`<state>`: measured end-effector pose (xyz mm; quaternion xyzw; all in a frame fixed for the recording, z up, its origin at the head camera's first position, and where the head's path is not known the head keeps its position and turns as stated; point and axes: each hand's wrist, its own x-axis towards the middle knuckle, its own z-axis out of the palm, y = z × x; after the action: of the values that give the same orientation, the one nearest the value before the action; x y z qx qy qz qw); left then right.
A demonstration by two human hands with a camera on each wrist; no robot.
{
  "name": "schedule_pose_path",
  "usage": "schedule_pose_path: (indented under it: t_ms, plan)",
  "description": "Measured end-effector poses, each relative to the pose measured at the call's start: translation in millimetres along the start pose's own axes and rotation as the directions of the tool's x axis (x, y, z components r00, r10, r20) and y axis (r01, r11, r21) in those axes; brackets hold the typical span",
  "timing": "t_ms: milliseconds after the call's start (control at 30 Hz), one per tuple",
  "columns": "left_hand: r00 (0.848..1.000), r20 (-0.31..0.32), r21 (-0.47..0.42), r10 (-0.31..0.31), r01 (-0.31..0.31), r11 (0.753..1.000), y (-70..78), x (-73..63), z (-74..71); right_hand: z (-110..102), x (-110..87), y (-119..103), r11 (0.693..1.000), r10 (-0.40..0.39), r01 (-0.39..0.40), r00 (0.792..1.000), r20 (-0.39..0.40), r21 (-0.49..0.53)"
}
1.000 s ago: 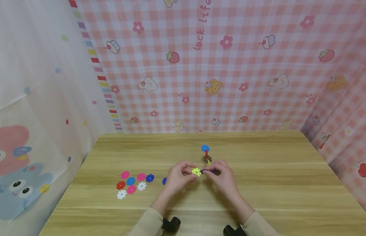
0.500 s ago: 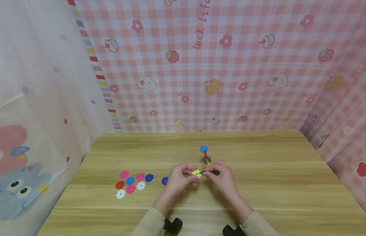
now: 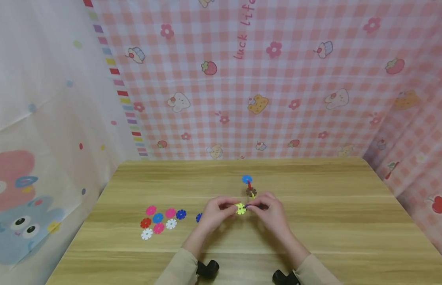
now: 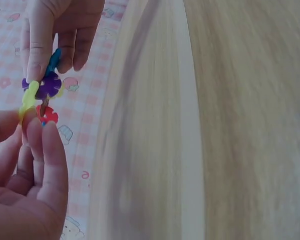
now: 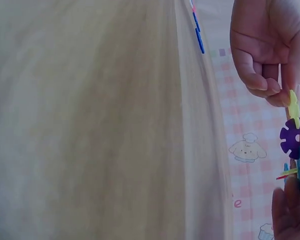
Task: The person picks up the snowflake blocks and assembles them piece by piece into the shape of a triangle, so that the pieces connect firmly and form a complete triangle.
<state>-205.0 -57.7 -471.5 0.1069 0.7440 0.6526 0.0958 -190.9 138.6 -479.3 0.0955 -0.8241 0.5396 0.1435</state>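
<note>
My left hand (image 3: 215, 213) pinches a yellow notched snowflake disc (image 3: 241, 209) between thumb and fingertips. Opposite it, my right hand (image 3: 272, 213) pinches a purple snowflake disc (image 5: 290, 137), whose edge meets the yellow one at the notches. A teal-blue disc (image 4: 53, 61) sits against the purple one under the right fingers. Beyond the right fingertips runs a joined chain: another yellow disc (image 3: 253, 195), a brown disc (image 3: 251, 192), a red disc (image 3: 249, 184) and a light blue disc (image 3: 247, 179) at its far end. Fingers hide part of the joint.
Several loose discs lie flat at the left of the wooden table (image 3: 331, 221), among them a red disc (image 3: 146, 223) and a white disc (image 3: 147, 234). A dark blue disc (image 3: 199, 217) lies partly behind my left hand. Patterned cloth (image 3: 295, 79) hangs behind the table.
The yellow disc in my left hand has moved slightly right, closer against the purple disc. My right hand and the chain stay nearly in place.
</note>
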Motion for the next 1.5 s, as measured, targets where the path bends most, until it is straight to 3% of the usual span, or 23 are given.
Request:
schedule_pose_path:
  t_ms: [267, 400, 467, 567, 667, 800, 1267, 1500]
  plan:
    - [0.995, -0.077, -0.064, -0.070, 0.065, 0.996, -1.6, 3.4, 5.1, -6.5, -0.3, 3.3, 0.996, -0.011, 0.014, 0.999, 0.036, -0.086]
    - [0.992, -0.090, -0.065, -0.086, 0.080, 0.995, 2.2, 1.7, 5.9, -10.9, 2.0, 0.4, 0.978, -0.121, 0.132, 0.990, 0.075, -0.164]
    - [0.992, -0.089, -0.060, -0.093, 0.088, 0.994, 2.4, 1.0, 6.1, -11.8, 3.8, -0.1, 0.950, -0.227, 0.245, 0.968, 0.108, -0.193]
    - [0.991, -0.086, -0.073, -0.101, 0.095, 0.993, -0.3, 1.7, 7.5, -10.9, 6.5, 1.1, 0.882, -0.384, 0.413, 0.909, 0.160, -0.229]
    - [0.991, -0.077, -0.092, -0.106, 0.098, 0.991, 0.6, 1.1, 9.6, -9.5, 8.2, 2.7, 0.826, -0.469, 0.506, 0.861, 0.198, -0.246]
    - [0.991, -0.069, -0.111, -0.111, 0.103, 0.988, 2.2, -0.2, 11.7, -9.5, 9.1, 5.2, 0.790, -0.514, 0.559, 0.828, 0.225, -0.253]
    - [0.996, -0.043, -0.154, -0.076, 0.069, 0.986, 2.5, -2.2, 10.9, -11.3, 11.5, 4.0, 0.766, -0.551, 0.606, 0.791, 0.266, -0.214]
    - [0.998, -0.042, -0.086, -0.046, 0.042, 0.995, 1.2, -4.5, 1.9, -11.2, 10.7, 1.7, 0.768, -0.536, 0.592, 0.803, 0.260, -0.245]
